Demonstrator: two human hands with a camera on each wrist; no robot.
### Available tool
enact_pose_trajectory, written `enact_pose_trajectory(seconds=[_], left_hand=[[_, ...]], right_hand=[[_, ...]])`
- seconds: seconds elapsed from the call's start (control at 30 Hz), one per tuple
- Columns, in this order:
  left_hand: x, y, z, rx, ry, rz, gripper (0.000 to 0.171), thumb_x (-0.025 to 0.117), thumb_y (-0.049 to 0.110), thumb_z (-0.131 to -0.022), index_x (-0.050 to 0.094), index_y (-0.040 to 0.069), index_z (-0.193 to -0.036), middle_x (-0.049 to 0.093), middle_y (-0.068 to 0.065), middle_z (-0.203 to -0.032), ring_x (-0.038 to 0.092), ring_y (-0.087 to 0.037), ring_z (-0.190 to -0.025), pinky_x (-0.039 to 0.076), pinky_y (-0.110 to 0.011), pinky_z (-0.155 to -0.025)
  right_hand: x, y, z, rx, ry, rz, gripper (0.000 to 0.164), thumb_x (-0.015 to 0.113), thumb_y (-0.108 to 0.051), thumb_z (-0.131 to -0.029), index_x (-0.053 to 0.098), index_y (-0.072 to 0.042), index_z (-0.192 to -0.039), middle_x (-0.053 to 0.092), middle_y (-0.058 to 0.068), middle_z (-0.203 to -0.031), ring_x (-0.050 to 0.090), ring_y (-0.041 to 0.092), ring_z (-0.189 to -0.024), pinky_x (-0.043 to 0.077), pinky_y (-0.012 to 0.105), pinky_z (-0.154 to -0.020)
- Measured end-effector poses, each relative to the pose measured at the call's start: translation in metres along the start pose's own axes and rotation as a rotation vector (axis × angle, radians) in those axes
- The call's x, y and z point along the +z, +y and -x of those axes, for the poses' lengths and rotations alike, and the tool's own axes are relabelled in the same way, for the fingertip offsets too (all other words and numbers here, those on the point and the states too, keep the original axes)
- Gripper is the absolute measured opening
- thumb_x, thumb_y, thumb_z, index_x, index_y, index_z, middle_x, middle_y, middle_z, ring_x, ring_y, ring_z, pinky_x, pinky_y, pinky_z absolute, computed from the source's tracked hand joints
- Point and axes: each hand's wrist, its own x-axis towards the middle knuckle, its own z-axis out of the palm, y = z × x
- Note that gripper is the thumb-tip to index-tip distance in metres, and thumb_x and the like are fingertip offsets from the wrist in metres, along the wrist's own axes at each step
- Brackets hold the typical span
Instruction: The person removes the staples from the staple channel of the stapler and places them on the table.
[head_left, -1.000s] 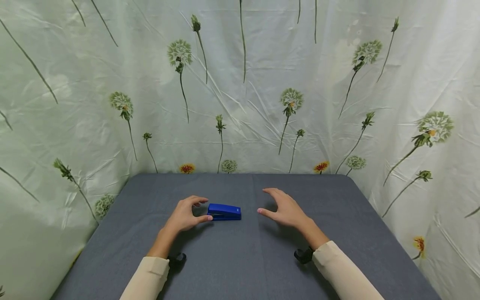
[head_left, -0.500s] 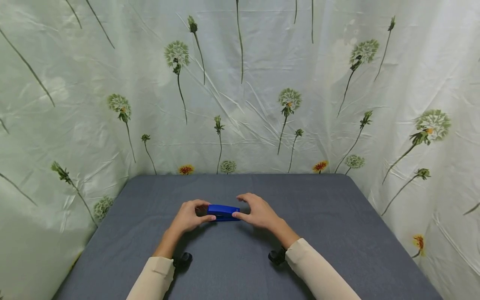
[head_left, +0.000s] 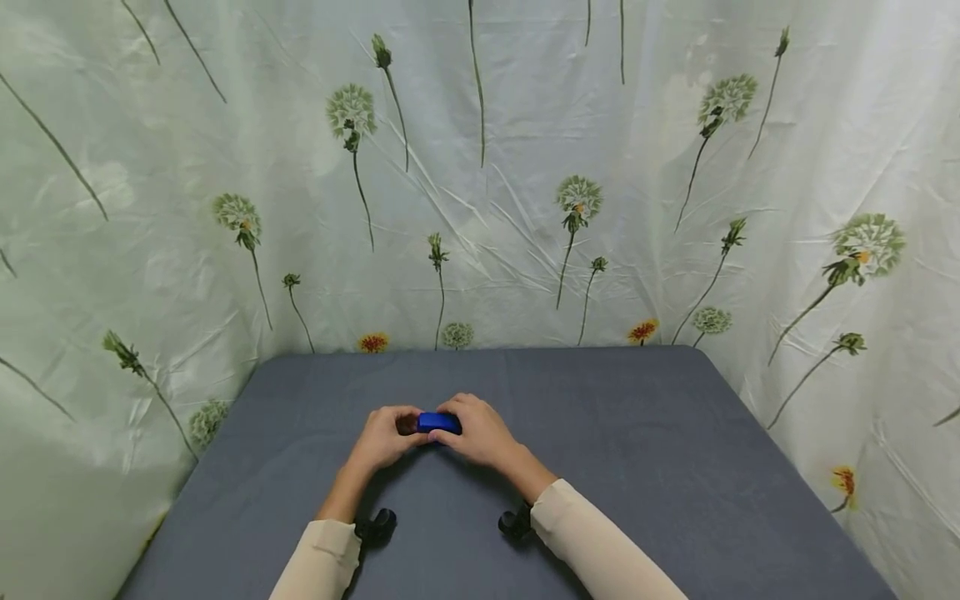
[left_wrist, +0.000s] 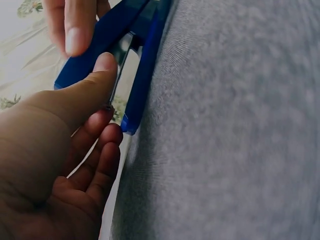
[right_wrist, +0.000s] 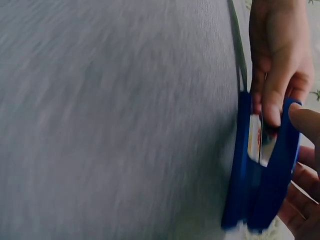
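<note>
A blue stapler (head_left: 438,422) stands on the grey cloth, its top arm and base spread apart in a wedge. My left hand (head_left: 382,437) pinches its front end. In the left wrist view the left thumb lies over the metal strip between the top arm and the base (left_wrist: 142,80), with the other fingers behind. My right hand (head_left: 482,433) holds the top arm (right_wrist: 277,185) from the other side. In the right wrist view its thumb rests near the tip of that arm. The hands hide much of the stapler in the head view.
A grey cloth (head_left: 600,433) covers the table. Behind it and at both sides hangs a pale curtain (head_left: 510,208) with printed dandelions. A black strap-on device (head_left: 377,527) sits at the left wrist, another black device (head_left: 516,523) at the right.
The right hand has come in from the right and taken hold of the stapler's top arm. The left hand has shifted slightly right and now pinches the front end. The stapler's top arm looks more raised.
</note>
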Motion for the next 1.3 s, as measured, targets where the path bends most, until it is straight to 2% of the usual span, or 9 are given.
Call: enact_pose_trajectory(seconds=[0.27, 0.5, 0.7, 1.0, 1.3], left_hand=[[0.009, -0.001, 0.006, -0.026, 0.034, 0.026, 0.020, 0.087, 0.012, -0.083, 0.080, 0.012, -0.102, 0.076, 0.003, -0.089, 0.068, -0.007, -0.080, 0.057, -0.031, -0.075], [0.007, -0.001, 0.003, -0.028, 0.027, 0.032, 0.021, 0.089, 0.017, -0.082, 0.080, 0.012, -0.101, 0.076, 0.003, -0.089, 0.069, -0.007, -0.080, 0.058, -0.033, -0.076], [0.004, -0.002, 0.002, -0.003, 0.002, 0.014, 0.022, 0.090, 0.030, -0.082, 0.080, 0.017, -0.097, 0.073, 0.007, -0.084, 0.066, -0.005, -0.076, 0.053, -0.027, -0.070], [0.001, -0.002, 0.001, -0.003, -0.024, 0.031, 0.021, 0.088, 0.032, -0.083, 0.082, 0.020, -0.098, 0.076, 0.006, -0.087, 0.067, -0.005, -0.077, 0.054, -0.026, -0.070], [-0.002, -0.002, -0.001, -0.007, -0.023, 0.043, 0.020, 0.089, 0.032, -0.081, 0.083, 0.022, -0.097, 0.076, 0.006, -0.088, 0.065, -0.006, -0.077, 0.052, -0.026, -0.071]], right_hand=[[0.007, -0.007, -0.001, -0.004, 0.008, 0.040, 0.039, 0.068, -0.045, -0.099, 0.072, -0.019, -0.128, 0.067, 0.001, -0.119, 0.062, 0.019, -0.108, 0.053, 0.036, -0.092], [0.005, -0.004, -0.001, -0.013, 0.026, 0.010, 0.036, 0.067, -0.043, -0.099, 0.073, -0.020, -0.126, 0.067, -0.001, -0.116, 0.061, 0.018, -0.107, 0.052, 0.035, -0.092], [-0.006, -0.003, 0.000, -0.020, 0.038, -0.039, 0.036, 0.067, -0.043, -0.100, 0.072, -0.019, -0.127, 0.068, 0.000, -0.117, 0.062, 0.018, -0.108, 0.053, 0.037, -0.093], [-0.029, 0.011, 0.004, -0.037, 0.049, -0.168, 0.037, 0.067, -0.041, -0.101, 0.070, -0.017, -0.128, 0.069, -0.002, -0.117, 0.065, 0.013, -0.105, 0.055, 0.034, -0.092], [-0.047, 0.031, 0.007, -0.056, 0.020, -0.284, 0.039, 0.068, -0.031, -0.101, 0.064, -0.014, -0.136, 0.069, 0.002, -0.117, 0.065, 0.016, -0.106, 0.053, 0.049, -0.098]])
